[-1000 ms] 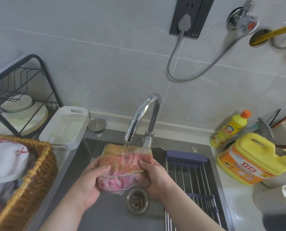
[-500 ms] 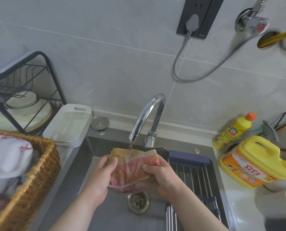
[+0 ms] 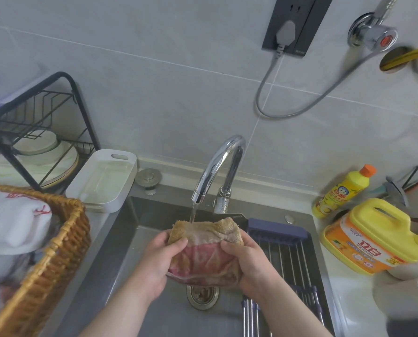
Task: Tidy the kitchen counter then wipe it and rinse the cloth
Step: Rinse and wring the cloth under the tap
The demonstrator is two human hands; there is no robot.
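The wall [image 3: 154, 81] is clad in large pale grey tiles, evenly lit. A black socket [image 3: 297, 24] is set high on it. Right of the socket a chrome valve [image 3: 371, 36] is mounted. Well below the socket a white counter [image 3: 349, 307] is seen.

I saw a wicker basket [image 3: 65, 249] at lower left, a black dish rack [image 3: 82, 110] above it, and a small yellow bottle [image 3: 342, 190] beside a yellow jug [image 3: 378, 229] at right.

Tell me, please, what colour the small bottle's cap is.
Orange cap, on the yellow bottle; head view.
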